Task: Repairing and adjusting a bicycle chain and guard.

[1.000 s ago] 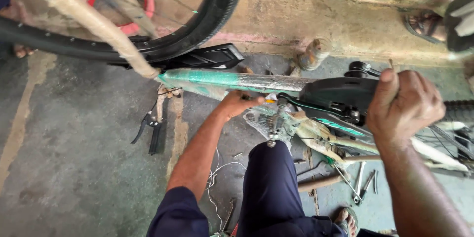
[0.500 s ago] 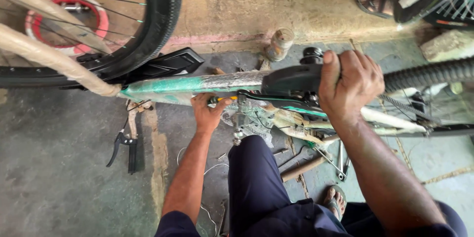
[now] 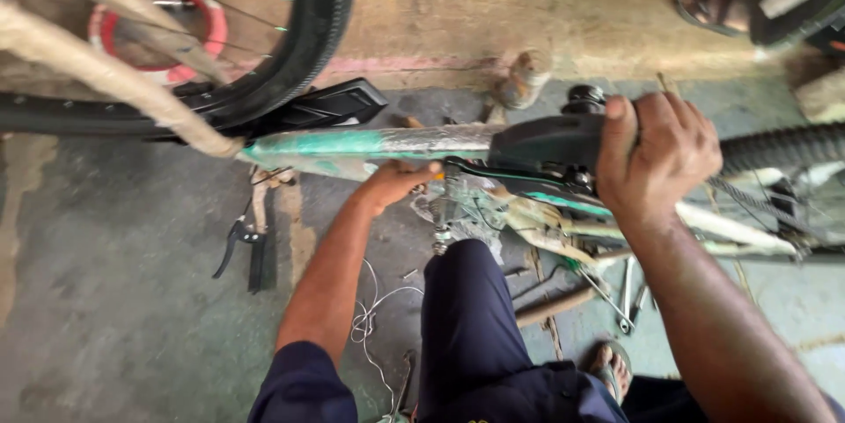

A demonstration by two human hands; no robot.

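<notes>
Head view, looking down on a bicycle lying across a grey concrete floor (image 3: 114, 300). The right hand (image 3: 656, 159) is clenched over the black saddle (image 3: 550, 143), its fingers (image 3: 678, 124) wrapped across the top and the thumb pressed against the saddle's near edge. The left hand (image 3: 392, 185) reaches under the green wrapped frame tube (image 3: 370, 143), which runs level from the saddle toward the left; its fingers curl around a small part with an orange tip just below the tube, though what that part is cannot be told. Beside this hand, a cluster of wrapped frame tubes and a vertical bolt (image 3: 440, 225) sit just above the person's dark blue trouser knee (image 3: 471, 317). A black tyre (image 3: 317, 27) with thin spokes arcs over the upper left, and a black mudguard (image 3: 330, 106) lies between it and the green tube. On the floor to the left rest black-handled pliers (image 3: 242, 242); a loose white wire (image 3: 370, 317) lies near the left forearm, and spanners (image 3: 629, 295) lie under the frame at right. A ribbed black tyre (image 3: 783, 146) extends to the right of the saddle.
</notes>
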